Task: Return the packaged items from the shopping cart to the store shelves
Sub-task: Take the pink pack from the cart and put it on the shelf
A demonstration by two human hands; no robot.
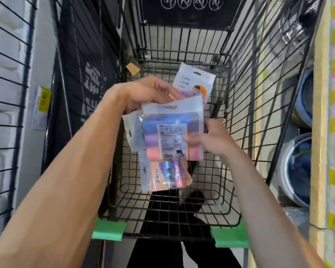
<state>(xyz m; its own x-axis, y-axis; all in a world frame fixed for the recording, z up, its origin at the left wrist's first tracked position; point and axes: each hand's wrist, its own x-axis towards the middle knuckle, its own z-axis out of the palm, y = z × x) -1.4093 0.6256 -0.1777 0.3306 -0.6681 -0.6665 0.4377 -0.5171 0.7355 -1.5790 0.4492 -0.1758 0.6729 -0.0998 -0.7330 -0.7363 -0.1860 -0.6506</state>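
you're in the gathering step here, both arms over the shopping cart [240, 117] at the centre of the frame, pulling packets together before anything goes to a shelf. your left hand [143, 91] sits just above centre, its fingers [161, 87] curled around the top edges of a fanned bunch of packets, grasping them from above. the front packet [174, 132], with blue, purple and pink rolls and a white label, faces you at dead centre. your right hand [211, 140] comes in from the lower right, thumb pressed on that label and the other fingers wrapped behind the packet's right edge, so it is pinching it, not loose. a shiny packet [168, 175] hangs below centre in the same bunch, and another packet [193, 82] sticks up behind your left hand; i can't tell whether that one is held or resting in the cart. my read on the next move: square the bunch into one hand, lift clear of the wire sides, then turn to the shelves [321, 113] along the right edge of the frame.
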